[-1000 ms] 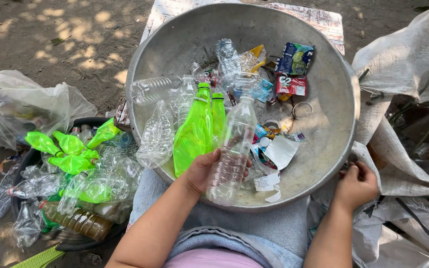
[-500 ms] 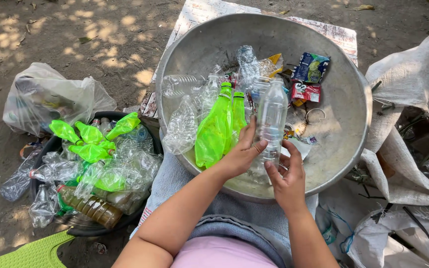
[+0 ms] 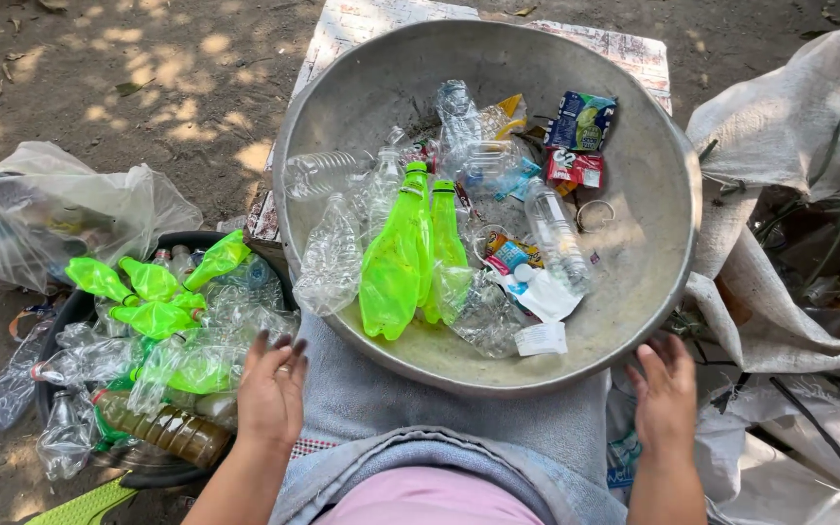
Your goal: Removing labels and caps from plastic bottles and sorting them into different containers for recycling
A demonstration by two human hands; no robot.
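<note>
A big round metal basin (image 3: pixel 653 194) rests across my lap, filled with crushed plastic. Two flattened bright green bottles (image 3: pixel 402 253) lie in its middle, with clear bottles (image 3: pixel 556 233) and small drink cartons (image 3: pixel 580 122) around them. My left hand (image 3: pixel 270 389) hovers flat, fingers spread, beside the basin's near left rim and above a pile of bottles on the ground. Below the near right rim my right hand (image 3: pixel 665 397) is also spread and holds nothing.
A black tub (image 3: pixel 162 476) at my left holds green and clear crushed bottles and a brown-liquid bottle (image 3: pixel 162 428). A clear plastic bag (image 3: pixel 60 214) lies further left on the dirt. White sacks (image 3: pixel 799 136) are piled at the right. A board (image 3: pixel 362 19) lies under the basin.
Both hands were on a clear bottle in the basin; they let it go and drew back to either side of the near rim. The bottle now lies in the basin.
</note>
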